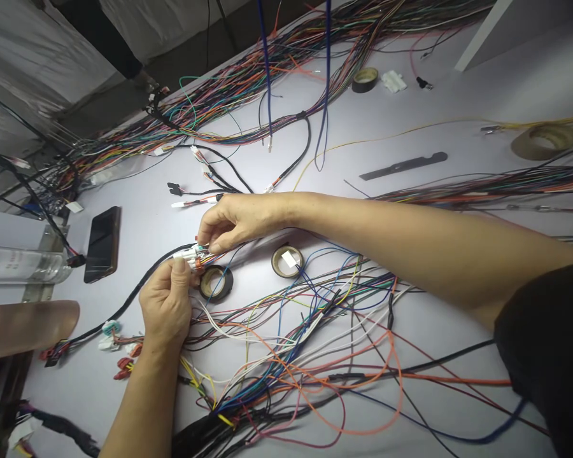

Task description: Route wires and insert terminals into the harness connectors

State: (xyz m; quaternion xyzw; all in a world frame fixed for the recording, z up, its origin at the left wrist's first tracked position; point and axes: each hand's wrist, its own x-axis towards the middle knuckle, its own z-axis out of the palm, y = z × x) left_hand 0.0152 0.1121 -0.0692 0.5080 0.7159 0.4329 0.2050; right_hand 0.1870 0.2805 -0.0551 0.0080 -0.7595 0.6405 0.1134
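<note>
My left hand (168, 299) is closed on a small white wire connector (189, 256), its thumb pressed along the top. My right hand (232, 219) reaches over from the right, its fingers and thumb pinched at the connector's wire side. Thin coloured wires (214, 256) run from there to the right; what exactly sits between the right fingertips is too small to make out, most likely a wire. Just below the hands lies a black tape roll (216, 283). To its right another tape roll (287, 262) has a white connector (289, 258) inside its ring.
Loose wires (310, 331) sprawl across the front, and a thick wire bundle (229, 89) runs along the back edge. A phone (102, 244) and a clear bottle (23, 264) are at left. A flat grey blade (403, 166) and a wide tape roll (544, 141) lie at right.
</note>
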